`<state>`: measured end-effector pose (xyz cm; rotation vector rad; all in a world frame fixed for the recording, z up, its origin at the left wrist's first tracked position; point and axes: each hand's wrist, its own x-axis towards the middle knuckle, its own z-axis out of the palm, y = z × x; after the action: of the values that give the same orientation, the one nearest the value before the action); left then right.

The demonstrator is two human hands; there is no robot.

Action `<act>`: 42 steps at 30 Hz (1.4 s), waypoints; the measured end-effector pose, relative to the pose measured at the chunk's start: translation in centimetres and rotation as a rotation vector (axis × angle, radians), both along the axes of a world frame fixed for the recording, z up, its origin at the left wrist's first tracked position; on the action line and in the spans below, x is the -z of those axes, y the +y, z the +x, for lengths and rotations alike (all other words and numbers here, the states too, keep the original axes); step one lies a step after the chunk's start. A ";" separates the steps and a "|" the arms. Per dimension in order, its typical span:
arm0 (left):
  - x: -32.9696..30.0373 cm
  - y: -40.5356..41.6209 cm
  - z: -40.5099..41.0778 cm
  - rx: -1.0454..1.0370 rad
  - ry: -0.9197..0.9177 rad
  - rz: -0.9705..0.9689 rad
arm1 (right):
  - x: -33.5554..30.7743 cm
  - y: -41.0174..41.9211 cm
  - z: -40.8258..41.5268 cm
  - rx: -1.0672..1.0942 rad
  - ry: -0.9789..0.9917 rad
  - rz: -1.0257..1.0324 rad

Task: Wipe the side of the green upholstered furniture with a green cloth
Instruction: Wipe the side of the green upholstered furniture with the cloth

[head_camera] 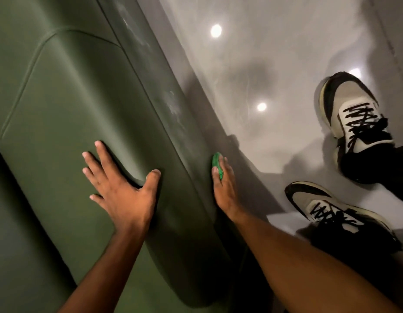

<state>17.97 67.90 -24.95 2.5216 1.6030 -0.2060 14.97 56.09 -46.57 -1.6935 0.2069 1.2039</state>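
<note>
The green upholstered furniture (67, 105) fills the left half of the head view, its padded top rounding over to a side panel that drops to the floor. My left hand (121, 184) lies flat on the padded top, fingers spread, holding nothing. My right hand (224, 188) presses a bright green cloth (216, 162) against the side panel, low down near the floor. Only a small bunched part of the cloth shows past my fingers. Pale dusty smears mark the side panel above the cloth.
A glossy grey floor (275, 64) with ceiling-light reflections spreads to the right. My two feet in beige-and-black sneakers (354, 123) (331, 211) stand on it at the right, close to the furniture's side.
</note>
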 end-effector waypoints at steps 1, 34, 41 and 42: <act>-0.2 0.0 0.1 0.002 -0.004 -0.003 | -1.3 -0.5 -0.5 -0.016 -0.011 -0.014; 0.0 11.1 10.7 0.223 0.113 -0.020 | 1.2 6.8 6.5 0.055 -0.029 0.088; -0.6 14.9 14.7 0.214 0.133 -0.046 | -4.5 8.3 7.9 0.023 -0.177 0.153; -0.6 15.3 15.1 0.214 0.134 -0.045 | -4.5 9.2 8.6 0.004 -0.241 0.176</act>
<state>33.07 83.24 -24.37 2.6938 1.3505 -0.4392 23.61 65.26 -42.03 -1.6642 -0.0421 0.9742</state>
